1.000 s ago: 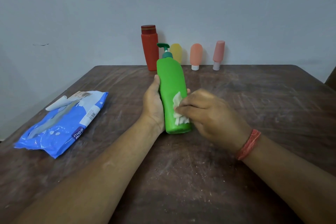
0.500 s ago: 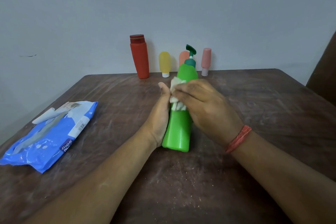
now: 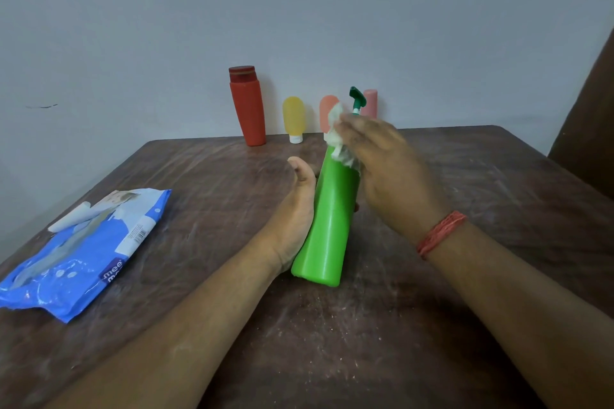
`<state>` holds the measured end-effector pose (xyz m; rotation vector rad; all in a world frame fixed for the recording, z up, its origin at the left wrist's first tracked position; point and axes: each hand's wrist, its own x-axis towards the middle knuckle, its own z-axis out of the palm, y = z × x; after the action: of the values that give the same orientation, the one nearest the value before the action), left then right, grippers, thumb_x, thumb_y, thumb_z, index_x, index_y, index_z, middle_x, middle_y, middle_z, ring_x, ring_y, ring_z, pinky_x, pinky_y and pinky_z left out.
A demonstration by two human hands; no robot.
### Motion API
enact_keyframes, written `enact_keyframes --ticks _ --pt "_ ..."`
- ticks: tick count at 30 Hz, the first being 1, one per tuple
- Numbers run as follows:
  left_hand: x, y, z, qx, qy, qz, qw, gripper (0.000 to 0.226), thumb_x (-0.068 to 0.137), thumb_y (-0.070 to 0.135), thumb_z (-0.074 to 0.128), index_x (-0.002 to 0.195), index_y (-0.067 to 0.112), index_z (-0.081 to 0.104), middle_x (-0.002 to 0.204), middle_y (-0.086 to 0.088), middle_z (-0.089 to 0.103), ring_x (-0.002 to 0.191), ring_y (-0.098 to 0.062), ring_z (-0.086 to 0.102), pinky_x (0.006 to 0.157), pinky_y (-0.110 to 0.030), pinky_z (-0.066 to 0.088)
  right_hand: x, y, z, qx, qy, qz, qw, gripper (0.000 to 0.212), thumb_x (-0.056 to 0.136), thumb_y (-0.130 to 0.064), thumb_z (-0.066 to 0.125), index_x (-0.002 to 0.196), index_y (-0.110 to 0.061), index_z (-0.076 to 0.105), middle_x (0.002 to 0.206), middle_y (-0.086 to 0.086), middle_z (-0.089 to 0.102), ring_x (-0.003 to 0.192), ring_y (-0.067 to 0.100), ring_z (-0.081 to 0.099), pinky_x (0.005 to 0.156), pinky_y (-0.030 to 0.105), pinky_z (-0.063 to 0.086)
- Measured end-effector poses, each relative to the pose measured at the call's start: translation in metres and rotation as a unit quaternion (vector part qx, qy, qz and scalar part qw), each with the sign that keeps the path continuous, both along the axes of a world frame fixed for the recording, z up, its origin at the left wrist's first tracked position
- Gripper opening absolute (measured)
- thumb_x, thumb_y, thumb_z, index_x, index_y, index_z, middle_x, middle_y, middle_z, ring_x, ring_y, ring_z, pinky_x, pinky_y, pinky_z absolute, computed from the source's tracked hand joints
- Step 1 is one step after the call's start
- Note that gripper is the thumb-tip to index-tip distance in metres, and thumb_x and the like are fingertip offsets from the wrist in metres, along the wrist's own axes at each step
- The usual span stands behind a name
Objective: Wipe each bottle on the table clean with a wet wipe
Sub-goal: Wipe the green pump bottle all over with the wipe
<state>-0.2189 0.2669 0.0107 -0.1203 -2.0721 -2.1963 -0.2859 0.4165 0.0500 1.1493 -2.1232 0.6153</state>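
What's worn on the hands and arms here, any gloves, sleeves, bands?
Both hands are bare, no gloves: left hand, right hand. Both forearms are bare as far as the frame shows, with no sleeves in view. The right wrist carries a red thread band wound several times round. Nothing shows on the left wrist.

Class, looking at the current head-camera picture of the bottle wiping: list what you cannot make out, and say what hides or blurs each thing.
Head view:
- Left hand fingers: hidden behind the green bottle.
- Orange bottle lower part: covered by the wet wipe.
- Pink bottle: mostly behind the pump head and right hand.
- Wipes pack brand name: only partly visible, label too small.
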Motion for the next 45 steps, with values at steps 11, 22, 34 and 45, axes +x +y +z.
enact_keyframes --ticks 11,22,34,45 --pt "-0.007 -0.02 -0.006 0.234 -0.053 0.003 0.971 0.099 0.083 0.089 0.012 0.072 0.016 0.078 0.072 -0.005 0.071 0.065 -0.016 0.072 0.06 -0.025 0.059 0.041 -0.008 -0.017 0.136 -0.013 0.22 0.966 0.039 0.086 0.004 0.058 0.123 -0.005 0.067 0.134 0.006 0.061 0.128 0.022 0.055 0.109 0.038 0.043" --pt "-0.013 -0.033 -0.011 0.298 -0.076 0.08 0.948 0.087 0.088 0.083 0.038 0.113 0.004 0.066 0.087 -0.02 0.069 0.078 -0.03 0.069 0.073 -0.039 0.06 0.04 -0.007 -0.032 0.104 0.042 0.276 0.955 0.015 0.093 -0.014 0.066 0.105 -0.01 0.075 0.113 0.0 0.07 0.101 0.023 0.06 0.091 0.035 0.049" --pt "-0.008 -0.05 -0.004 0.398 -0.017 0.106 0.911 0.089 0.097 0.074 0.024 0.123 0.0 0.066 0.096 -0.021 0.074 0.07 -0.029 0.072 0.065 -0.033 0.061 0.031 -0.003 -0.045 0.005 -0.07 0.195 0.978 0.015 0.093 -0.006 0.065 0.106 -0.006 0.072 0.11 0.002 0.067 0.1 0.013 0.063 0.09 0.02 0.049" --pt "-0.001 -0.022 0.0 0.3 -0.077 -0.036 0.95 0.073 0.095 0.07 0.038 0.108 0.01 0.079 0.101 -0.016 0.074 0.082 -0.028 0.072 0.072 -0.04 0.061 0.025 -0.012 -0.033 -0.146 -0.096 0.086 0.981 0.016 0.088 0.0 0.067 0.102 -0.005 0.075 0.106 0.003 0.066 0.099 0.011 0.06 0.093 0.009 0.041"
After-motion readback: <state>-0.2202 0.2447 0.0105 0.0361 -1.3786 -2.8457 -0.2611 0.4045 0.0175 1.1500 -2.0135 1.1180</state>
